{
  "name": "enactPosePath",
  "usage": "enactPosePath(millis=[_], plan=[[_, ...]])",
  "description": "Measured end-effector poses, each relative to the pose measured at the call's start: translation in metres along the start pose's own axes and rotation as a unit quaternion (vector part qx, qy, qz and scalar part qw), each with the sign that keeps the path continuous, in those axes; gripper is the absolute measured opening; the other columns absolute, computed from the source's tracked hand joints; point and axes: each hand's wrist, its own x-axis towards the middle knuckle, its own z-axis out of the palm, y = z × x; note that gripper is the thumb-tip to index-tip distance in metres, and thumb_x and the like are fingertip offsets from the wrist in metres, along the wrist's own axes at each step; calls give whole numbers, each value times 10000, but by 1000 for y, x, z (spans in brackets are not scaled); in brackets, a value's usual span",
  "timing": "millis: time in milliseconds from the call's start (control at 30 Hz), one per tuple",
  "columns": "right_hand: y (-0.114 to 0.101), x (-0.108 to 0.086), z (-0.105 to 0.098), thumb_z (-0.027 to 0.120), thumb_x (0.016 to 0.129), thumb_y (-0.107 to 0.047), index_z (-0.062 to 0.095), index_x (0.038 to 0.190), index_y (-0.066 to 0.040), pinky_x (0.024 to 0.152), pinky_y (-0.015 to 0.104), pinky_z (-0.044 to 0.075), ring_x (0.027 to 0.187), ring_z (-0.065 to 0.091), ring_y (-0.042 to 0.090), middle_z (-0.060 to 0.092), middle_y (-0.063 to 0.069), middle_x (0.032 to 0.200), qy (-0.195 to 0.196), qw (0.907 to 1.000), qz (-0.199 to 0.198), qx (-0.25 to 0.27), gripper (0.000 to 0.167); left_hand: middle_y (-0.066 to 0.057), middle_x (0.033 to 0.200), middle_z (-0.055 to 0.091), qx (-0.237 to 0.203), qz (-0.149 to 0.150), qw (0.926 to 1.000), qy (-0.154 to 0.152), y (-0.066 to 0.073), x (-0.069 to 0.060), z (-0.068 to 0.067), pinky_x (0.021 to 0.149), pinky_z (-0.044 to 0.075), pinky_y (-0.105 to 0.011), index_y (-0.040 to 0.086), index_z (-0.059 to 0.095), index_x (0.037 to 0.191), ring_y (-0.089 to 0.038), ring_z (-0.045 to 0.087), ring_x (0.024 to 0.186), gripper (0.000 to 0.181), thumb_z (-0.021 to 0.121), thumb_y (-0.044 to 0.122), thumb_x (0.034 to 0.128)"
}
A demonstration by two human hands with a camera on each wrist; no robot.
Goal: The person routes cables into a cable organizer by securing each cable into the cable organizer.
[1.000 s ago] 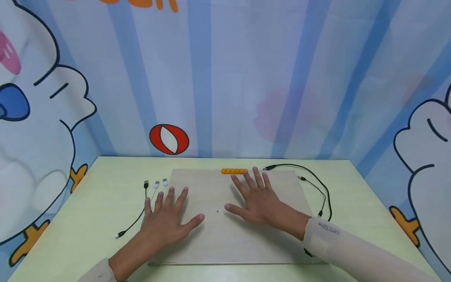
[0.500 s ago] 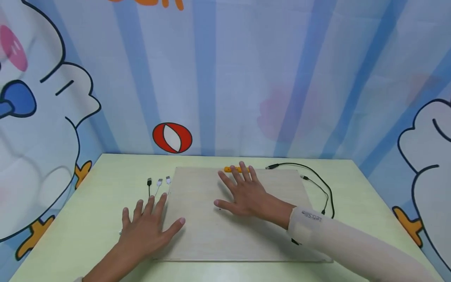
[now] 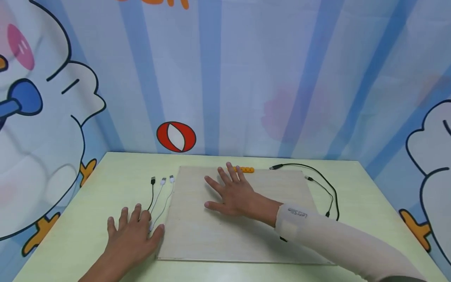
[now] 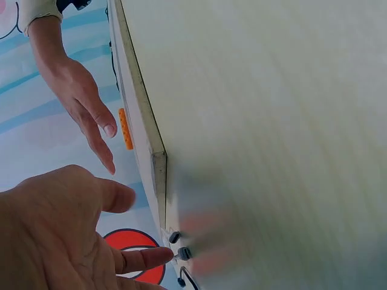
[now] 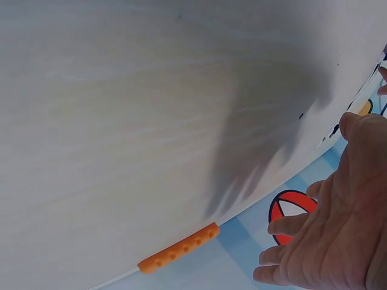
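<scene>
Board: the board (image 3: 197, 239) lay flat at the middle of the table (image 3: 356, 192), cables on either side; clock hours below are read from its centre in the head view.
Right hand: the right hand (image 3: 232, 197) hovered just toward 12 o'clock, fingers spread apart, gripping nothing; its shadow fell well apart from it, so it apparently bore no weight on the board.
Sleeve: a pale sleeve (image 3: 327, 237) came in from about 4 o'clock, which accounted for the hand's slant toward 11.
Left hand: the left hand (image 3: 127, 241) was off the board between 8 and 9 o'clock, fingers apart and slightly bent, nothing held; contact with the cables could not be told.
Left cables: one black cable (image 3: 153, 181) and two white cables (image 3: 163, 181) lay near 10 o'clock, plugs side by side, presumably to keep them distinct.
Right cables: a long cable (image 3: 277, 167) curved around 2 o'clock, outside a short cable (image 3: 309, 179), probably to avoid tangling.
Strip: the orange strip (image 3: 248, 170) sat along the far edge at 12 o'clock, perhaps to leave the middle free.
</scene>
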Motion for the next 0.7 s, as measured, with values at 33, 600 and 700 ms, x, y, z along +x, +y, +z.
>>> enactPosePath(millis=[33, 600, 700], plan=[[-2, 0, 0, 401, 1111, -753, 220, 1813, -366, 1427, 668, 60, 1779, 28, 484, 187, 158, 1903, -16, 10000, -21, -18, 822, -443, 1731, 320, 27, -4, 10000, -7, 0, 0, 0, 1251, 85, -930, -64, 573, 1451, -750, 168, 1610, 707, 608, 538, 1081], [-35, 20, -11, 420, 1136, -706, 245, 1795, -437, 1435, 641, 94, 1785, 51, 455, 206, 122, 1904, -40, 9977, -560, -382, 733, -433, 1707, 376, 120, -200, 9997, -37, -2, 2, 7, 1268, 112, -911, -71, 631, 1303, -723, 227, 1614, 486, 698, 341, 1055], [-43, 24, -13, 407, 1141, -703, 236, 1792, -458, 1439, 623, 92, 1789, 43, 437, 199, 106, 1908, -85, 9967, -609, -520, 717, -434, 1702, 383, 160, -193, 9997, -21, -3, 2, 7, 1263, 122, -914, -88, 620, 1331, -724, 234, 1611, 501, 697, 326, 1060]])
